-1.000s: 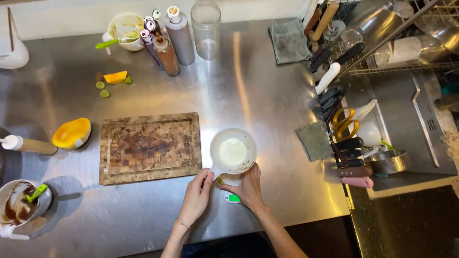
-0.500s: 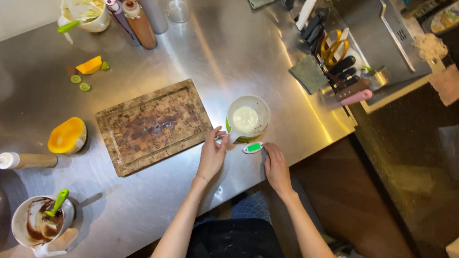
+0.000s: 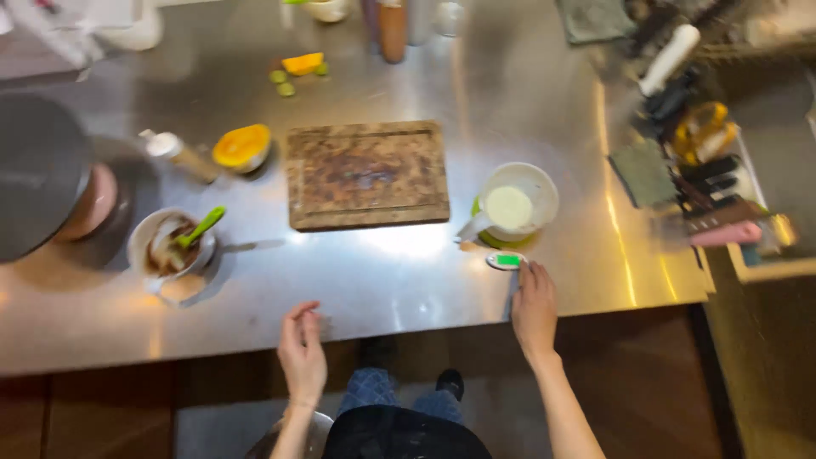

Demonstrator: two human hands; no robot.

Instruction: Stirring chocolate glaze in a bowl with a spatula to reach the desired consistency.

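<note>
A white cup [image 3: 517, 204] with pale liquid stands on a small green scale [image 3: 507, 257] on the steel counter [image 3: 408, 272], right of a worn wooden cutting board [image 3: 367, 174]. My right hand [image 3: 534, 308] rests flat at the counter's front edge, its fingertips touching the scale's display end. My left hand [image 3: 303, 353] hovers by the front edge, fingers loosely curled, holding nothing.
A white tub with a green spoon [image 3: 174, 242] sits at the left, near an orange half fruit [image 3: 242, 146] and a bottle lying on its side [image 3: 177, 153]. Knives and tools [image 3: 705, 183] fill the right side. Bottles [image 3: 393, 30] stand at the back.
The view has swung and pulled back. My left hand left the cup and dropped to the counter's front edge. My right hand stays by the scale.
</note>
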